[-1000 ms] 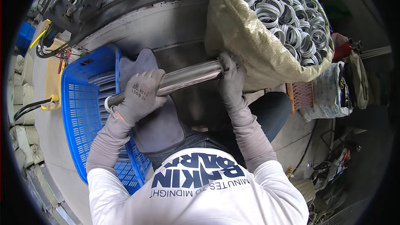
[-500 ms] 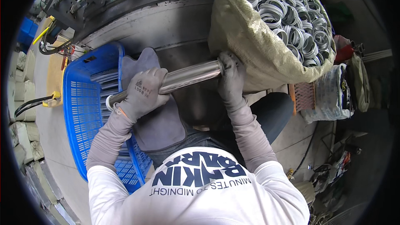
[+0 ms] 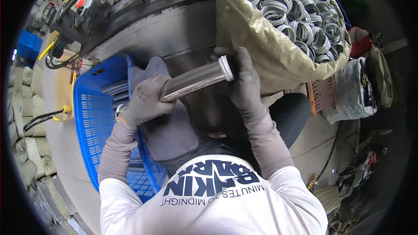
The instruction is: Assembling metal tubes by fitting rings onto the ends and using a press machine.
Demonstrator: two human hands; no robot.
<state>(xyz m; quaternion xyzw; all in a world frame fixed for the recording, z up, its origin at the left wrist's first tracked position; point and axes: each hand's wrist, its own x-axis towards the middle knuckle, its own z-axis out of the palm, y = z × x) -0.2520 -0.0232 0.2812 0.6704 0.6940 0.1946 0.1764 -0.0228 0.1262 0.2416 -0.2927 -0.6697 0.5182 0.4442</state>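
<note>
one shiny tube (image 3: 195,82) bears a pale end-ring (image 3: 226,68).

This view looks from the person's head, through the left one of two wide fisheye cameras, steeply down and a little forward. The white shirt (image 3: 248,200) is nearest to the lens and fills the near side. The left hand (image 3: 150,101) and the right hand (image 3: 247,85) come near the middle, at arm's reach; the machine bench (image 3: 126,6) stands at the far side. Straight edges bend outward, and darkness closes the left and right corners.
</note>
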